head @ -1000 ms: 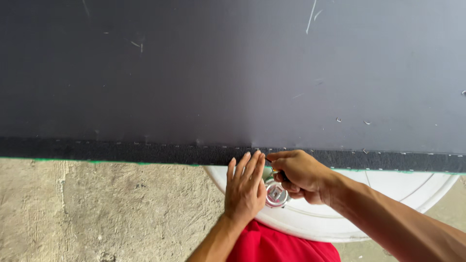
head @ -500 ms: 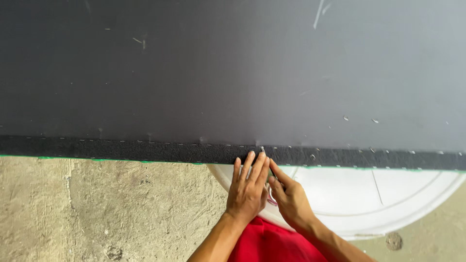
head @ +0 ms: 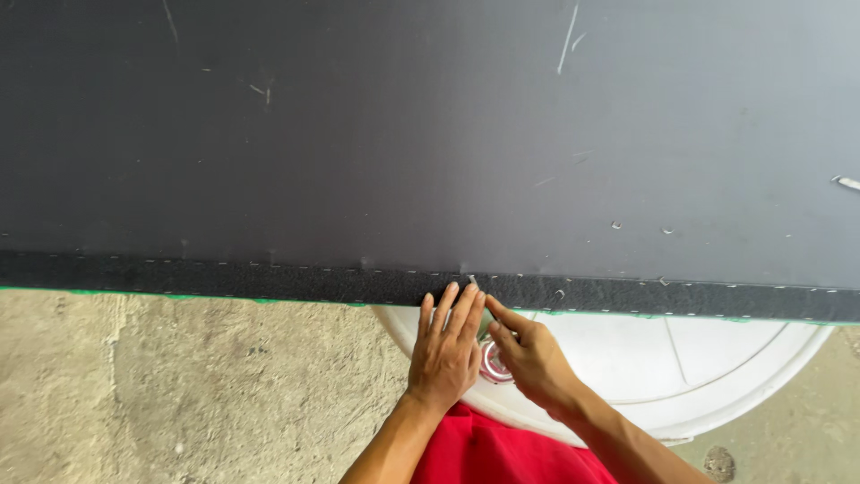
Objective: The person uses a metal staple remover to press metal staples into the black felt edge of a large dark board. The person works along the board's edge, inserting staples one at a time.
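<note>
Left hand (head: 445, 351) flat on panel edge (head: 269, 280) | right hand (head: 528, 358) – perhaps pinching staple

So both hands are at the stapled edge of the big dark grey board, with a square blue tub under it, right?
Not quite. The left hand and right hand are at the stapled edge of the big dark grey board, but the tub under it is round and white, not square and blue. The head view shows this.

A large dark board (head: 430, 134) rests over a white round tub (head: 681, 367) on the concrete floor (head: 179, 385).
</note>
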